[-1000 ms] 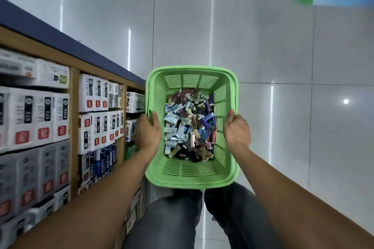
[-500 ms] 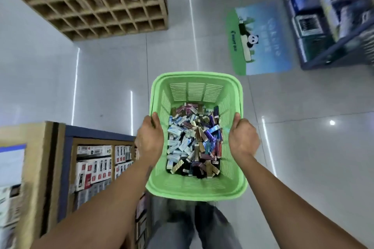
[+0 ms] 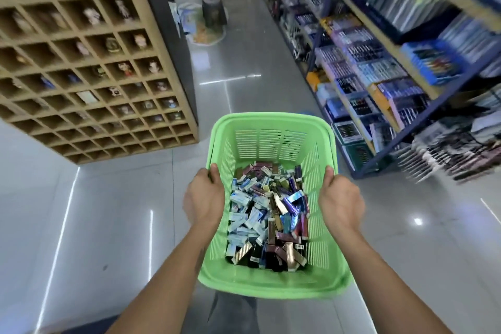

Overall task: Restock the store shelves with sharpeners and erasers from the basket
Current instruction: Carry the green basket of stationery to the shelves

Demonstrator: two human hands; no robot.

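Evidently, restocking had not begun: we gripped the green basket point(image 3: 273, 283) at lower centre by its side rims, left hand point(image 3: 204, 197) and right hand point(image 3: 341, 200), its small boxes point(image 3: 267, 215) unshelved.

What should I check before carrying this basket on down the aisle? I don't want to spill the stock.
1. Left hand grips the left rim of the green basket: ok.
2. Right hand grips the right rim: ok.
3. Small boxes lie well below the rim, none hanging over: ok.
4. Basket held level: cannot tell exactly; it looks roughly level.
5. Floor straight ahead free of obstacles: ok nearby; a dark stool and bags stand at the far end.
6. Room beside the stationery shelves on the right: ok, basket is apart from them.
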